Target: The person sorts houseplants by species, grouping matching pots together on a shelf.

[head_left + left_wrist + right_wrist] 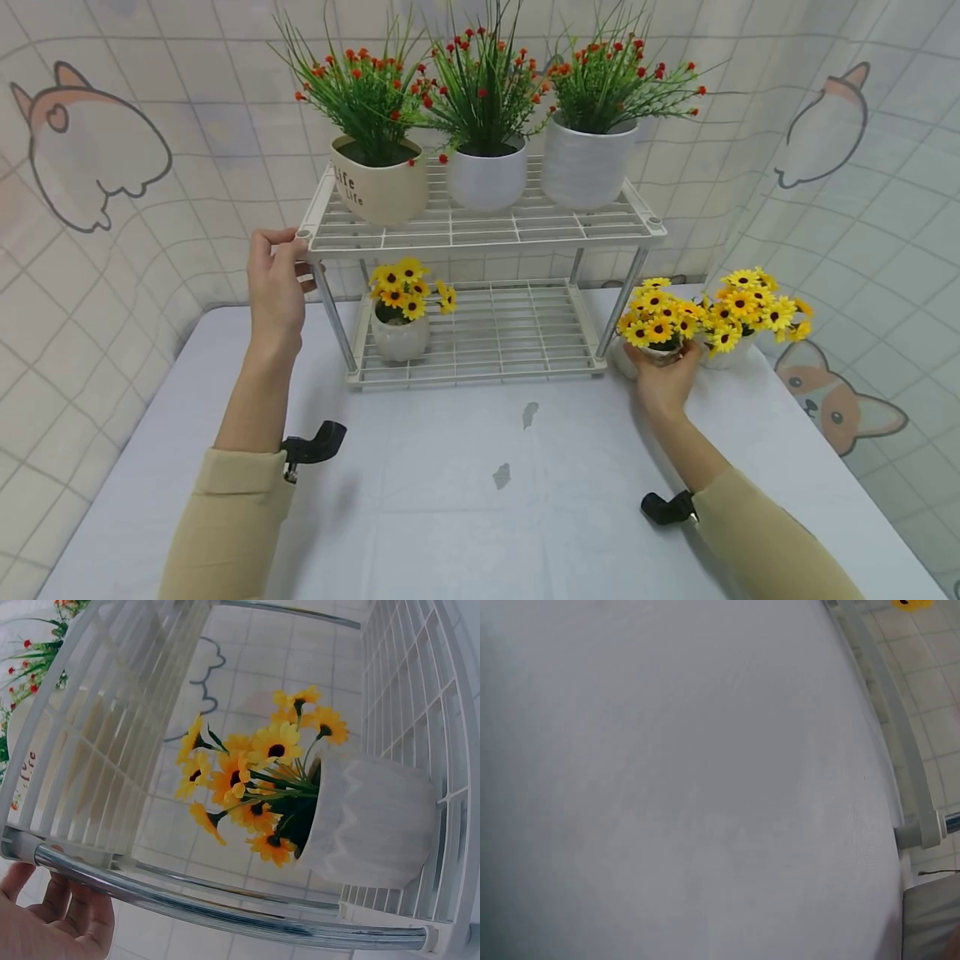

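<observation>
At the upper left front corner of a white two-tier wire rack [480, 245], my left hand [276, 292] holds the frame. Its curled fingers [97, 915] show beside the metal post in the left wrist view. My right hand [663, 385] grips a small potted plant of yellow daisy-like flowers [655, 321], just outside the rack's right front post. Only a pale slice of its pot [928, 919] enters the right wrist view. Another pot of yellow flowers [753, 308] stands right behind that hand. On the lower shelf, toward the left, sits a white pot with yellow flowers [367, 817].
Three pots of red-flowered grass stand along the top shelf: a cream pot [382, 190] with lettering, a smooth white pot [486, 179] and a ribbed white pot [588, 167]. The white tablecloth [450, 533] has two grey marks. A tile-patterned curtain [225, 167] hangs behind.
</observation>
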Action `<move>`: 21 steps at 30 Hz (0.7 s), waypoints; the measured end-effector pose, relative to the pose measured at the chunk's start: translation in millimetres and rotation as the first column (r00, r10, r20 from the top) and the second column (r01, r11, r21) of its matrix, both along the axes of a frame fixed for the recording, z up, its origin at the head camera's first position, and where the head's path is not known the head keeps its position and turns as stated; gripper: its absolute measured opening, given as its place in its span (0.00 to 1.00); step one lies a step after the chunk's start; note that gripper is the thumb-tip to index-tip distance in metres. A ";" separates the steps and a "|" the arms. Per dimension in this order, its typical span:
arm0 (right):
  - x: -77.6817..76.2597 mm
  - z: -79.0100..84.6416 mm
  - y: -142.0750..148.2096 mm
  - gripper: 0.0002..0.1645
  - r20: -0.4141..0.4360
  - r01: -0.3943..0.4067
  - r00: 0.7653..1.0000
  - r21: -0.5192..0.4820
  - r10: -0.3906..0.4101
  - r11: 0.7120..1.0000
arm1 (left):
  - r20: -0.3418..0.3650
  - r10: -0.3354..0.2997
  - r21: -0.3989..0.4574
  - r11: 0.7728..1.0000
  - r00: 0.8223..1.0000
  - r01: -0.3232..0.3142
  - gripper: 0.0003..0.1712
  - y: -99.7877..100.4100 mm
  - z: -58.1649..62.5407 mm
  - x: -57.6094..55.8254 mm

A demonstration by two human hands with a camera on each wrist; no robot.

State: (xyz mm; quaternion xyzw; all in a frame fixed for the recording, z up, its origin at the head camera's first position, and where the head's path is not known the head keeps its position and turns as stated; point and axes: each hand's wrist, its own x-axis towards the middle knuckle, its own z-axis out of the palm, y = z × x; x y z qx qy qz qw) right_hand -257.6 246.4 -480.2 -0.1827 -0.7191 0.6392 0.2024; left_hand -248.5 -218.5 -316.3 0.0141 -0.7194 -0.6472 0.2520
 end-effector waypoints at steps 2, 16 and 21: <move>3.6 -0.4 1.3 0.57 0.005 -0.002 1.000 -0.006 0.002 1.000 | 0.002 0.000 -0.005 1.000 1.000 0.000 0.10 0.0 -0.2 -0.1; 47.0 16.7 6.3 0.62 0.148 -0.052 0.988 -0.011 0.053 0.999 | 0.010 -0.016 0.014 1.000 1.000 0.016 0.09 0.2 -0.1 -0.1; 60.3 27.7 2.5 0.64 0.176 -0.065 0.982 -0.001 0.064 0.998 | 0.011 -0.016 0.014 1.000 1.000 0.016 0.10 0.1 0.8 -0.1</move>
